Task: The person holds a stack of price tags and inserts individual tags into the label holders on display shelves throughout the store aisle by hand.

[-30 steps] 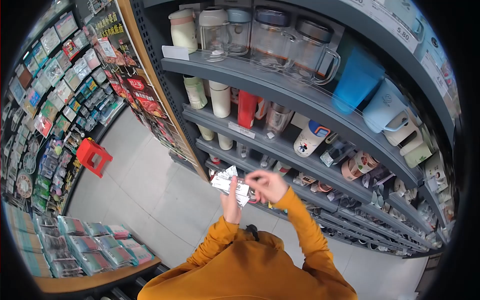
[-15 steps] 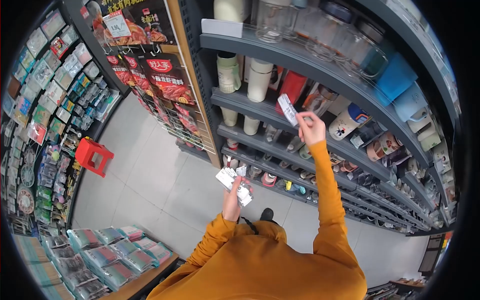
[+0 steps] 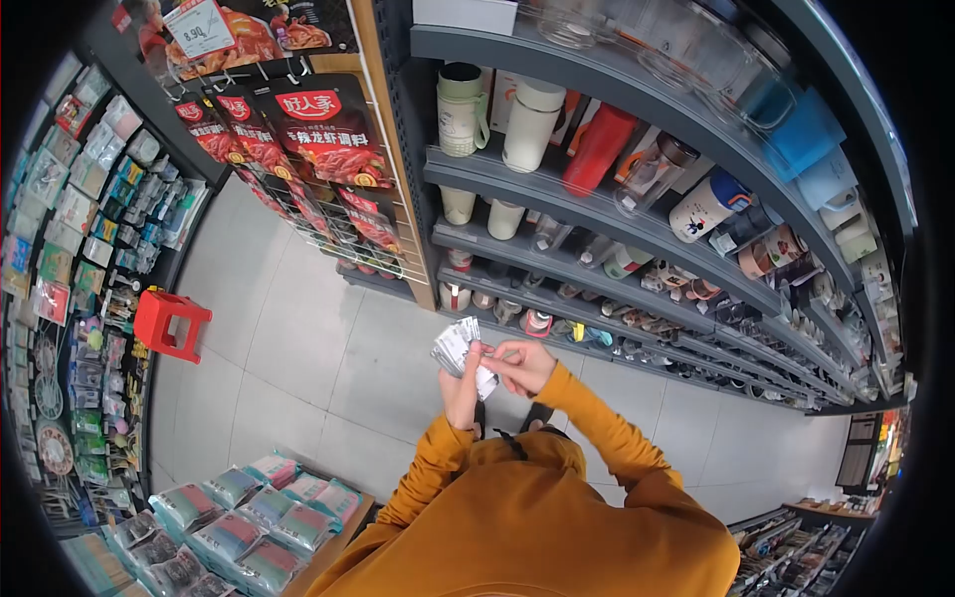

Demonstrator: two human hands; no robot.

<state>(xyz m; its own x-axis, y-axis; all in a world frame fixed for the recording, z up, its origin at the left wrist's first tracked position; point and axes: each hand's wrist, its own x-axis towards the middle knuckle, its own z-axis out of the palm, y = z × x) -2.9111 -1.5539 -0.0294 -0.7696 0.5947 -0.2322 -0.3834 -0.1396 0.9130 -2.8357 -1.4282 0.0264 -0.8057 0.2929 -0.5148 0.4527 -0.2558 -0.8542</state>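
the person in the mustard top stands by the shelving, both hands together in front of the body, over the floor [image 3: 288,368]. the left hand [image 3: 460,396] holds a fanned bunch of white paper labels [image 3: 453,344], its fingers closed on them and the thumb pressed across the front. dark print shows on the labels, too small to read from here. the right hand [image 3: 527,366] is right beside it, fingers bent and the tips brought together at the edge of the bunch, near the left thumb; i cannot tell whether a single label is caught between them.

beyond the hands runs the grey shelving [image 3: 597,209]. on one of its upper levels a pale green bottle [image 3: 461,111] with a strap loop stands near a cream bottle [image 3: 534,126], then a red bottle [image 3: 599,149], a clear bottle with a dark lid [image 3: 655,174] and a white cup with a blue lid [image 3: 708,207]. smaller cups and bottles line the levels below.

at the end of the shelving, red and black food packets [image 3: 323,139] hang from hooks on a wire rack. a red stool [image 3: 172,324] stands on the floor near the far display of small hanging goods [image 3: 99,234]. plastic-wrapped packs [image 3: 231,537] lie in rows on the wooden surface [image 3: 348,527] by the person's left elbow.
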